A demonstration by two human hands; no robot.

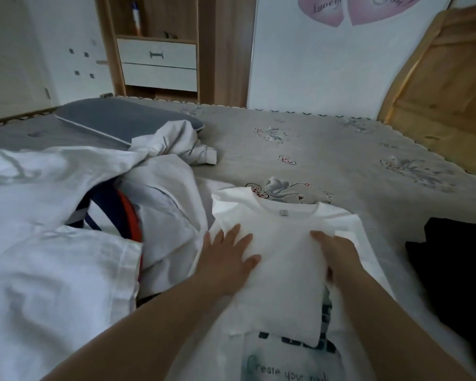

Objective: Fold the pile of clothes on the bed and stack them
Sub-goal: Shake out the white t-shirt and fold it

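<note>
While left hand (226, 257) presses flat, right hand (338, 254) pinches white shirt (280, 270) edge; bedspread (341, 160) beyond.

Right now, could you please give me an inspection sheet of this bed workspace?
Surface: grey bedspread with a flower print, mostly covered on the left.
Job's things: folded white T-shirt lying on a white printed T-shirt; unfolded pile of white clothes to its left.
Clutter: grey pillow at the far left; black garment at the right edge.
Grips: left hand flat on the folded shirt; right hand at its right edge, fingers partly hidden.
Cables: nothing seen.
Surroundings: wooden headboard, white drawers, pink heart wall stickers.
</note>
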